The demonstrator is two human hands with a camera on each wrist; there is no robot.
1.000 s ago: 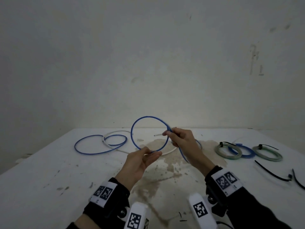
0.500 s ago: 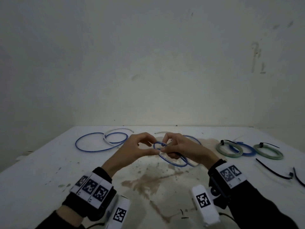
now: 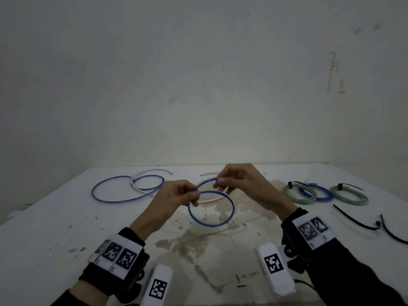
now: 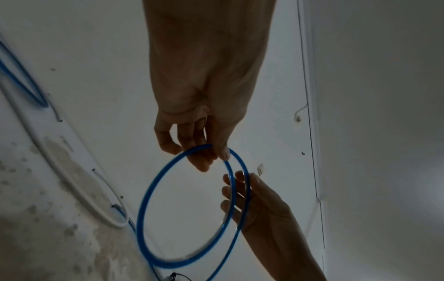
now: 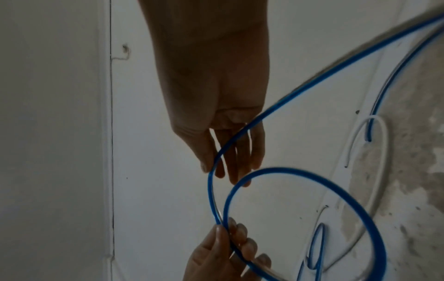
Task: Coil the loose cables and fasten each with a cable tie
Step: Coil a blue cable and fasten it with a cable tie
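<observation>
Two hands on blue cable point(image 3: 210, 208): left hand point(image 3: 176, 198) pinches loop, right hand point(image 3: 240, 181) pinches free strand; no legible writing.

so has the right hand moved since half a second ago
Yes. The right hand has risen and shifted toward the far table edge, drawing the blue cable into a second loop; the fastened coils mark the fixed reference.

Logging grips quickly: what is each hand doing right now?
Left hand: pinching the blue cable where its loop closes.
Right hand: pinching the same cable further along.
</observation>
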